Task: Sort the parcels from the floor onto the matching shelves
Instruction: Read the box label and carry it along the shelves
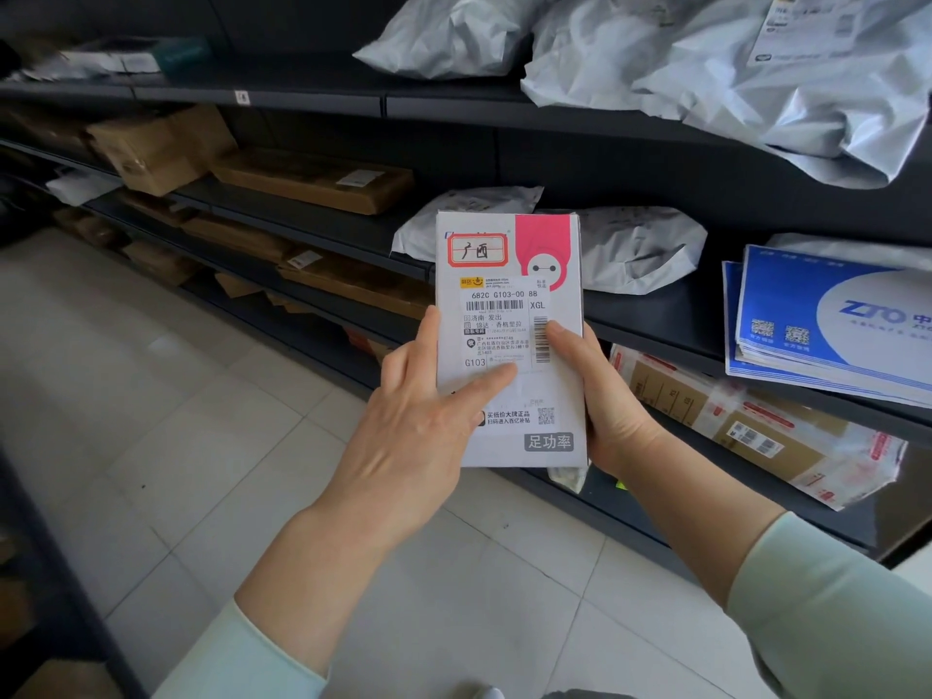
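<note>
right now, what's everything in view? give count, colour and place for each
white-and-pink flat parcel: one, white with a pink corner, held upright in front of the shelves
grey plastic mailer bags: several, grey, top shelf at right; two more behind the parcel
blue-and-white courier envelopes: one stack, middle shelf, far right
brown cardboard boxes: several, brown, shelves at left
tape-wrapped cardboard parcels: about two, brown under red-printed tape, lower shelf at right
dark metal shelving: one run, dark grey, left to right
tiled floor: pale, below
left hand: one, pale green sleeve, thumb and forefinger on the parcel's label
right hand: one, pale green sleeve, grips the parcel's right edge
</note>
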